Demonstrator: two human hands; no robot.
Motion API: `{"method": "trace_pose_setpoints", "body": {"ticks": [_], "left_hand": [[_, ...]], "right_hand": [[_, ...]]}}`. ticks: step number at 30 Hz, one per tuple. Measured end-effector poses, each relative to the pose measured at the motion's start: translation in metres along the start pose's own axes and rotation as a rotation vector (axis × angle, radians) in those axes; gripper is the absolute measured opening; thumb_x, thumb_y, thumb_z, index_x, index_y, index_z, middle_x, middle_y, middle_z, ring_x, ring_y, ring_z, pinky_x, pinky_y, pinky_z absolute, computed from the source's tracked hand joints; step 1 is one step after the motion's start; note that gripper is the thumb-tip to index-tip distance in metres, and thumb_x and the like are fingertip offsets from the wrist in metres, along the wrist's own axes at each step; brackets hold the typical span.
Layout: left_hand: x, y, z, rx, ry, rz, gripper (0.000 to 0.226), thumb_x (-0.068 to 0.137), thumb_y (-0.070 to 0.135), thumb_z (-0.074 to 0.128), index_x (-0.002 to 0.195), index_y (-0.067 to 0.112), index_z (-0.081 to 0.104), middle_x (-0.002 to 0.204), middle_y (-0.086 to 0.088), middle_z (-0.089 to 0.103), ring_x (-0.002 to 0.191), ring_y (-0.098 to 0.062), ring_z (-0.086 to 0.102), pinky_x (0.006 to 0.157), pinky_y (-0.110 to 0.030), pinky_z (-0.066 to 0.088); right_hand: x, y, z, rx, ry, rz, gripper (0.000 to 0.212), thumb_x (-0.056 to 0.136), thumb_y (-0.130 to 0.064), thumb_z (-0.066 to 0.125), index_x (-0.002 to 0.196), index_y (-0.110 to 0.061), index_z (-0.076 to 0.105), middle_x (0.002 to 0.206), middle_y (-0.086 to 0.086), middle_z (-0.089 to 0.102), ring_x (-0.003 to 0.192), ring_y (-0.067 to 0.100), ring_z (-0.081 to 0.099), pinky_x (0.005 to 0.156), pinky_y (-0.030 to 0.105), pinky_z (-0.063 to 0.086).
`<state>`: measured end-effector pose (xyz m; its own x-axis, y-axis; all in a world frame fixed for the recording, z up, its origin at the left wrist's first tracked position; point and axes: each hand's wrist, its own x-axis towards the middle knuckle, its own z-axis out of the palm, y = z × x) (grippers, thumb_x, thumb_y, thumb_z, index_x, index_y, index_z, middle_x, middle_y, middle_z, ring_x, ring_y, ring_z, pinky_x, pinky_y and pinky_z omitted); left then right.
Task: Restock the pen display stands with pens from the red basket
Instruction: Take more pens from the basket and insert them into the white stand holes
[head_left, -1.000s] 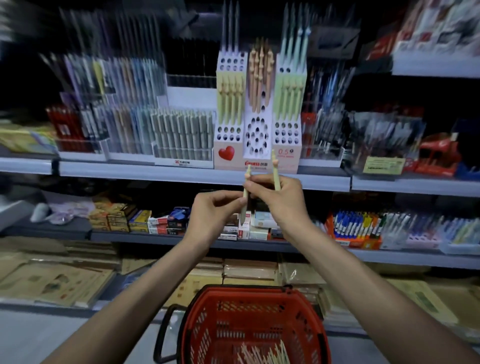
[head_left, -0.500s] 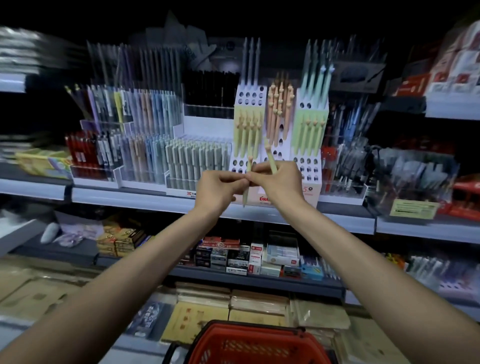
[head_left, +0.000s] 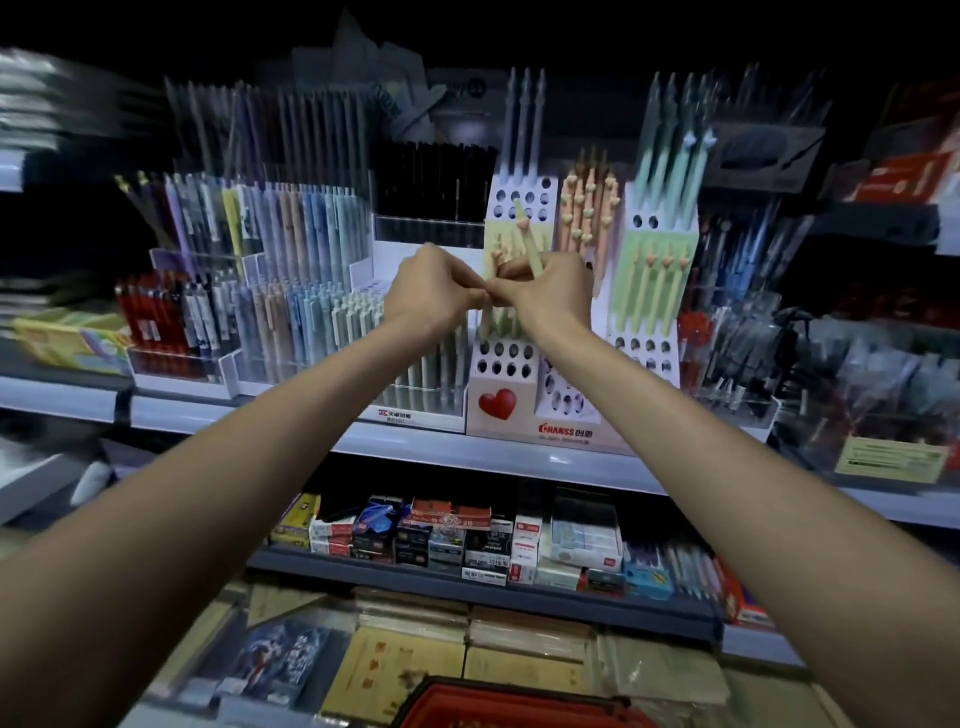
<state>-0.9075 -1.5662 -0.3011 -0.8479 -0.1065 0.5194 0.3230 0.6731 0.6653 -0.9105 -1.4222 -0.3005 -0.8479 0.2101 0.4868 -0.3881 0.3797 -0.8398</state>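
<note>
From the head view we see both arms stretched toward the upper shelf (head_left: 415, 448), with the hands meeting fingertip to fingertip in front of the white pen display stand (head_left: 522, 415), the one with the red heart on its base. The left hand (head_left: 436, 291) has its fingers curled into a pinch, and from that pinch what looks like a pale hanging pen (head_left: 484, 322) drops toward six o'clock. Its upper end is hidden between the hands, so we can't be sure how much of it the right fingers share. The right hand (head_left: 553, 299) is closed around a raised pen (head_left: 529, 241), pale yellow-green, whose long axis runs up out of the fist and leans slightly toward eleven o'clock. The red basket (head_left: 519, 701) shows only as a strip of rim at six o'clock, at the bottom edge and well apart from the hands; its contents are out of sight. We judge that the next move turns on the row of empty holes (head_left: 498, 358) in the stand's lower left block. It sits just below the hands at six o'clock, close under the tip of the hanging pen, whose axis already stands near upright above it. The left hand is the nearer one, so a short drop along that axis should seat the pen. The raised pen would need turning first.
</note>
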Motion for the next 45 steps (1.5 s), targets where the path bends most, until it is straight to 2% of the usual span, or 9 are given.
{"method": "trace_pose_setpoints", "body": {"ticks": [4, 10, 14, 22, 28, 32, 37, 41, 45], "left_hand": [[0.005, -0.008, 0.005, 0.021, -0.017, -0.017, 0.006, 0.08, 0.024, 0.087, 0.085, 0.028, 0.085, 0.077, 0.007, 0.077, 0.081, -0.012, 0.072, 0.08, -0.042, 0.062], [0.003, -0.015, 0.014, 0.088, -0.031, -0.07, 0.007, 0.081, 0.032, 0.086, 0.088, 0.032, 0.084, 0.08, 0.006, 0.077, 0.083, -0.017, 0.072, 0.078, -0.041, 0.062], [-0.001, -0.02, 0.025, 0.229, 0.047, -0.078, 0.014, 0.081, 0.045, 0.083, 0.094, 0.038, 0.083, 0.095, -0.003, 0.074, 0.11, -0.024, 0.061, 0.081, -0.037, 0.056], [-0.009, -0.018, 0.033, 0.249, 0.084, -0.109, 0.013, 0.088, 0.04, 0.078, 0.099, 0.034, 0.083, 0.108, -0.011, 0.07, 0.118, -0.028, 0.054, 0.077, -0.033, 0.042], [-0.024, -0.014, 0.039, 0.287, 0.122, -0.099, 0.014, 0.089, 0.023, 0.072, 0.079, 0.025, 0.081, 0.088, -0.012, 0.069, 0.113, -0.029, 0.052, 0.065, -0.034, 0.036], [-0.03, -0.008, 0.037, 0.333, 0.136, -0.089, 0.024, 0.087, 0.016, 0.067, 0.065, 0.025, 0.071, 0.078, -0.011, 0.064, 0.106, -0.031, 0.051, 0.064, -0.035, 0.033], [-0.03, -0.005, 0.036, 0.409, 0.1, -0.052, 0.038, 0.086, 0.011, 0.063, 0.052, 0.021, 0.05, 0.068, -0.007, 0.05, 0.097, -0.031, 0.051, 0.062, -0.036, 0.031], [-0.03, -0.003, 0.028, 0.475, 0.066, 0.02, 0.028, 0.091, 0.014, 0.065, 0.063, 0.014, 0.062, 0.069, -0.004, 0.047, 0.1, -0.034, 0.054, 0.064, -0.038, 0.036], [-0.036, 0.002, 0.016, 0.58, 0.096, 0.154, 0.021, 0.1, 0.024, 0.062, 0.095, 0.015, 0.08, 0.097, -0.009, 0.066, 0.105, -0.032, 0.055, 0.072, -0.036, 0.034]], "right_hand": [[0.002, 0.005, 0.005, -0.035, -0.002, 0.008, 0.013, 0.076, -0.018, 0.091, 0.079, -0.015, 0.079, 0.077, -0.004, 0.076, 0.074, 0.01, 0.073, 0.066, 0.027, 0.061], [-0.001, 0.012, 0.011, -0.059, 0.002, 0.056, 0.015, 0.076, -0.017, 0.092, 0.076, -0.015, 0.077, 0.076, -0.005, 0.074, 0.068, 0.011, 0.072, 0.062, 0.031, 0.063], [-0.007, 0.019, 0.016, -0.065, 0.018, 0.105, 0.017, 0.078, -0.016, 0.089, 0.073, -0.017, 0.073, 0.077, -0.003, 0.074, 0.06, 0.005, 0.066, 0.047, 0.016, 0.049], [-0.009, 0.019, 0.022, -0.095, 0.04, 0.157, 0.015, 0.077, -0.017, 0.089, 0.078, -0.013, 0.075, 0.084, -0.001, 0.074, 0.072, 0.019, 0.07, 0.061, 0.031, 0.058], [-0.011, 0.02, 0.028, -0.153, 0.071, 0.171, 0.012, 0.079, -0.014, 0.081, 0.076, -0.007, 0.072, 0.081, 0.002, 0.074, 0.076, 0.023, 0.071, 0.058, 0.031, 0.057], [-0.012, 0.022, 0.031, -0.207, 0.089, 0.14, 0.027, 0.081, -0.014, 0.078, 0.063, -0.013, 0.058, 0.075, 0.004, 0.069, 0.07, 0.024, 0.065, 0.047, 0.024, 0.035], [-0.017, 0.016, 0.029, -0.275, 0.076, 0.109, 0.009, 0.086, -0.016, 0.078, 0.084, -0.008, 0.074, 0.082, 0.006, 0.072, 0.073, 0.026, 0.067, 0.052, 0.026, 0.043], [-0.02, 0.004, 0.02, -0.349, 0.047, 0.084, 0.012, 0.088, -0.021, 0.079, 0.087, -0.011, 0.073, 0.08, 0.005, 0.071, 0.069, 0.026, 0.068, 0.053, 0.027, 0.048], [-0.026, -0.008, 0.004, -0.317, -0.024, 0.087, 0.018, 0.082, -0.026, 0.08, 0.086, -0.011, 0.071, 0.078, 0.005, 0.071, 0.066, 0.025, 0.071, 0.051, 0.027, 0.048]]}}
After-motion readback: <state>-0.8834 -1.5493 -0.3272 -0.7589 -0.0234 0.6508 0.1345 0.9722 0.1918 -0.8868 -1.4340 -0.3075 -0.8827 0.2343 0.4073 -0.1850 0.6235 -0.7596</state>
